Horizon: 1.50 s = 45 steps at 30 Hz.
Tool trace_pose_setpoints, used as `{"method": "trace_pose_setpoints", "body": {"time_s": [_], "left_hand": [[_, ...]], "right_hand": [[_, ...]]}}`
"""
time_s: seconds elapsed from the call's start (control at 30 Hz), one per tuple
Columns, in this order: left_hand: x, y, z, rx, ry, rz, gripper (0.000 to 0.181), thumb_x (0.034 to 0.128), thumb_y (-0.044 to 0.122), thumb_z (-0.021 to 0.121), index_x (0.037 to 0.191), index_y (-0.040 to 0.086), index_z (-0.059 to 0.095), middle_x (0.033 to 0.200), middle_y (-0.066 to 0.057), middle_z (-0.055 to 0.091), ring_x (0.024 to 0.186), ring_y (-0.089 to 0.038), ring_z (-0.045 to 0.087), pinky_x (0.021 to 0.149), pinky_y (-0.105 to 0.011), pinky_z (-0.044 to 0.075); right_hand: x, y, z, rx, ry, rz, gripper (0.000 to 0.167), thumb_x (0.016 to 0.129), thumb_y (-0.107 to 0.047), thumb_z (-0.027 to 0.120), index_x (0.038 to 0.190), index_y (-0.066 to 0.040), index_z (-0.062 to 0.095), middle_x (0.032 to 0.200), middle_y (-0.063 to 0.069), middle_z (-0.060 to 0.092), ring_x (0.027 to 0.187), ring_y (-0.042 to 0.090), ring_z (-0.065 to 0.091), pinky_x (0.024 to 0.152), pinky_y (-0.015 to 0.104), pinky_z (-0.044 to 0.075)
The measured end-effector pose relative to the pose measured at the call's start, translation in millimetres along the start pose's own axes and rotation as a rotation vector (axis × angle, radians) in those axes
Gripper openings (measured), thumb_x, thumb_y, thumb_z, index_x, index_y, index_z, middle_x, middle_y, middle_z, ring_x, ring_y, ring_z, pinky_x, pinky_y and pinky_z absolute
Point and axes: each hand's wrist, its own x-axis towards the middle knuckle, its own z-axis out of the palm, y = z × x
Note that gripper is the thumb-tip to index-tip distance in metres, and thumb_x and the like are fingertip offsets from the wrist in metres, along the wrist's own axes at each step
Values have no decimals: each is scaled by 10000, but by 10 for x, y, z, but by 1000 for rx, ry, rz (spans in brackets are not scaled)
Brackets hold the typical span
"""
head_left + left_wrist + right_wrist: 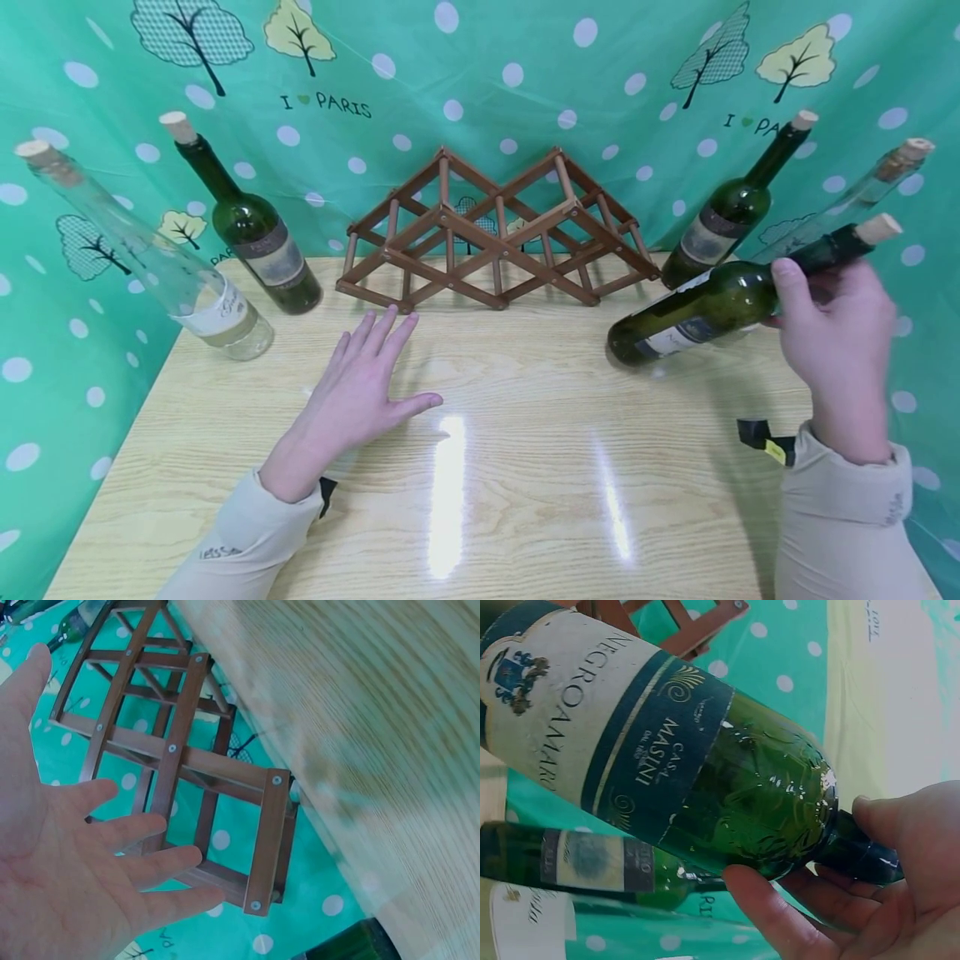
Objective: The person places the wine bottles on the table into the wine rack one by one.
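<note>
Right hand (843,333): tilted bottle (697,312) gripped by the neck, probably for its slimness.
Left hand (356,392): held spread near the rack (506,252).

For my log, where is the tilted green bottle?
Head view, right side: the tilted green bottle is held in the right hand, in front of a clear bottle.

Head camera looks forward and down from above, taking in the whole rack (508,248); left wrist's peers past the left hand (75,859) at that rack, nearer and tilted; right wrist's faces a bottle (656,731) close-up, rack's end peeking in.
</note>
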Motion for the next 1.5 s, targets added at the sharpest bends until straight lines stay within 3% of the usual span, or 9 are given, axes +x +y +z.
{"method": "trace_pose_setpoints", "body": {"time_s": [0.17, 0.4, 0.83, 0.97, 1.23, 1.5], "left_hand": [[2, -2, 6, -2, 10, 8, 1173, 846, 839, 654, 1713, 187, 208, 1747, -186, 192, 1591, -473, 146, 1192, -753, 212], [7, 0, 3, -7, 35, 35, 1173, 850, 819, 674, 1715, 187, 196, 1743, -193, 200, 1584, -477, 173, 1187, -741, 246], [71, 47, -22, -25, 129, 128, 1160, 822, 689, 819, 1679, 109, 295, 1722, -201, 249, 1550, -478, 269, 1228, -640, 273], [105, 77, -27, -19, 137, 139, 1166, 810, 694, 827, 1671, 101, 311, 1705, -214, 282, 1542, -474, 291, 1228, -630, 285], [142, 114, -40, -23, 147, 152, 1187, 807, 673, 844, 1693, 139, 262, 1702, -212, 287, 1531, -474, 316, 1214, -635, 310], [186, 144, -31, -29, 169, 188, 1185, 802, 651, 862, 1691, 143, 265, 1700, -207, 298, 1546, -454, 300, 1226, -618, 301]], "right_hand": [[-16, -15, 76, 147, -20, -29, 223, 1050, -324, 662, 1227, -188, 649, 1027, -123, 682, 827, 5, 676, 590, 135, 560], [-47, -11, 209, 177, -36, -57, 168, 1063, -295, 646, 1206, -206, 641, 1061, -105, 685, 895, 18, 686, 605, 148, 573], [-123, -35, 372, 291, -55, -71, 211, 1059, -317, 654, 1193, -154, 648, 1055, -35, 704, 921, 76, 712, 631, 194, 599], [-153, -43, 429, 332, -75, -55, 238, 1059, -326, 653, 1214, -147, 645, 1078, -12, 705, 951, 98, 712, 642, 211, 607], [-212, -61, 555, 544, -121, -2, 372, 1030, -322, 693, 1295, -67, 636, 1156, 94, 698, 999, 188, 701, 632, 250, 619], [-293, -81, 710, 584, -145, -19, 356, 1046, -332, 668, 1299, -84, 634, 1187, 113, 681, 1095, 222, 671, 651, 266, 624]]}}
